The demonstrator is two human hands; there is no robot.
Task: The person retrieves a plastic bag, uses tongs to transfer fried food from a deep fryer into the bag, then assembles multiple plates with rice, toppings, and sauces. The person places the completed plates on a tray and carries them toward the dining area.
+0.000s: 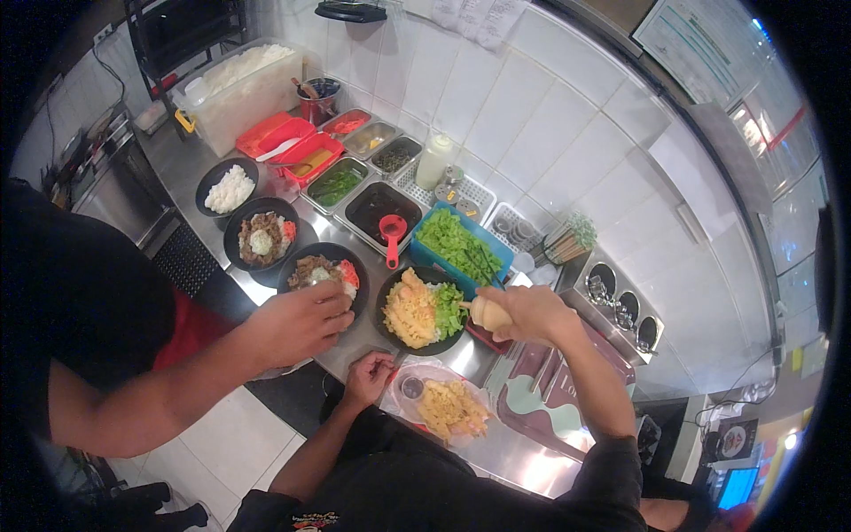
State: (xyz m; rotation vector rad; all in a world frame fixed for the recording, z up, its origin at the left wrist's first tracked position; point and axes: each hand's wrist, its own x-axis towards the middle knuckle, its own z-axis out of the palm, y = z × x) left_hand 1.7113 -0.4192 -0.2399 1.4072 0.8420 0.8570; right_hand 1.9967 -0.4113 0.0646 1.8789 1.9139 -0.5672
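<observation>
My right hand (530,314) grips a squeeze bottle (488,313) of tan sauce, tipped with its nozzle pointing left over a black bowl (387,335). That bowl holds yellow-orange fried pieces (410,309) beside chopped green lettuce (449,310). Loosely curled, my left hand (368,379) is by the counter's near edge, with nothing visible in its fingers. Beside it lies a paper-lined tray (479,387) with golden fried food (450,410) and a small cup of dark sauce (412,387).
At left, a co-worker's hand (306,316) reaches over a meat-topped bowl (356,309). Two more bowls stand farther left. Metal topping pans (339,182), a red measuring scoop (392,232) and a blue lettuce tub (434,257) line the back. A utensil holder (612,341) stands at right.
</observation>
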